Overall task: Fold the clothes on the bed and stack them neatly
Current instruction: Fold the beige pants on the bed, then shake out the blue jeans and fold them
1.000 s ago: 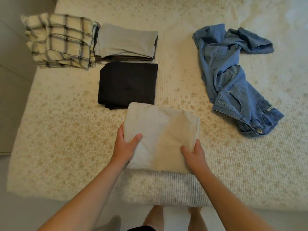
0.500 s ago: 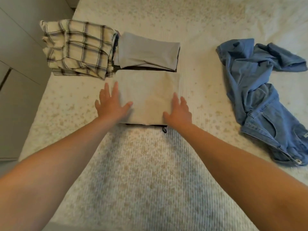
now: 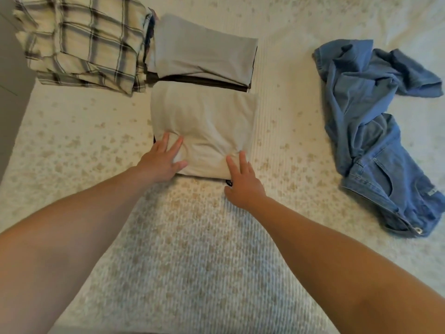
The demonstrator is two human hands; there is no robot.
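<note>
Change: the folded cream garment (image 3: 204, 131), held at the bed (image 3: 192, 261) edge a second ago, now lies on the dark garment (image 3: 154, 138).
Left hand (image 3: 163, 162): grip spread flat, pressing the near-left corner.
Right hand (image 3: 243, 182): grip spread flat, near-right corner.
Remaining: jeans (image 3: 375, 131) (unfolded) lie well right of the cream garment.

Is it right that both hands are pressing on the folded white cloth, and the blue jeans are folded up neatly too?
Not quite. The head view shows the left hand and the right hand resting on the folded white cloth, but the blue jeans are not folded. They lie crumpled and spread out on the bed.
</note>
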